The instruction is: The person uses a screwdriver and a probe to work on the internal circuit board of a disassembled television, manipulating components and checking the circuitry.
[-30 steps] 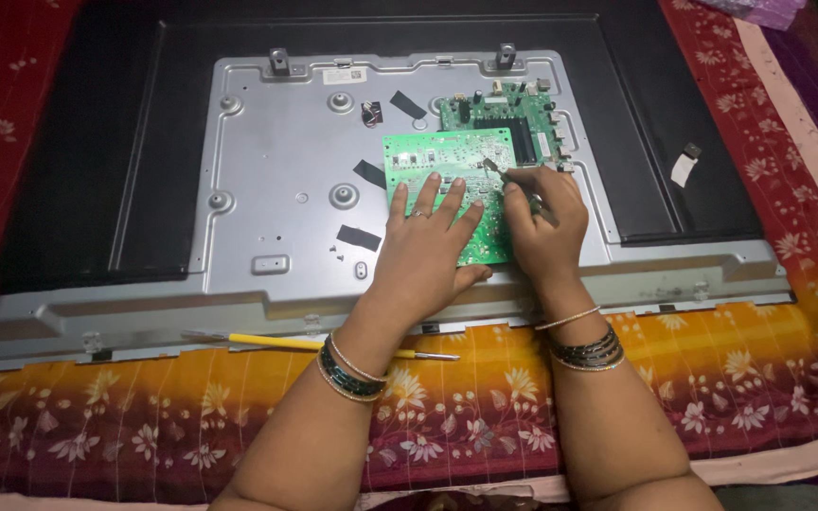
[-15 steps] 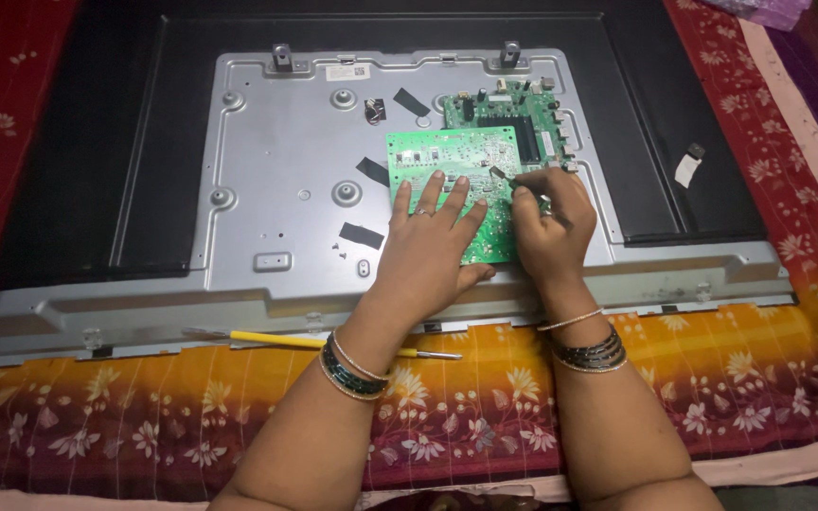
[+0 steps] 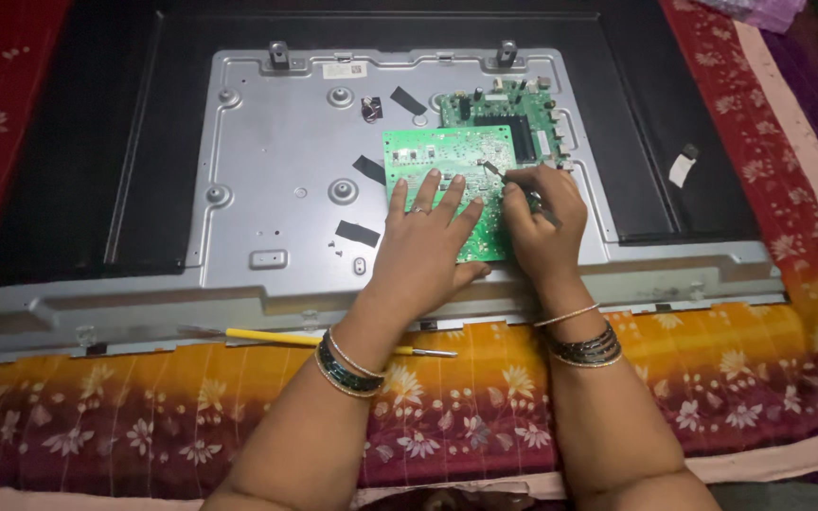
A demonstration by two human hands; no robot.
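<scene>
green circuit board (image 3: 442, 161) pinned under flat left hand (image 3: 423, 251); right hand (image 3: 542, 222) pinches a screwdriver (image 3: 494, 171) near its upper edge.

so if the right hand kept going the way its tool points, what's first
The right hand aims its tool up-left; the tip seems already on the green board, so that comes first, though contact is hard to judge.
</scene>
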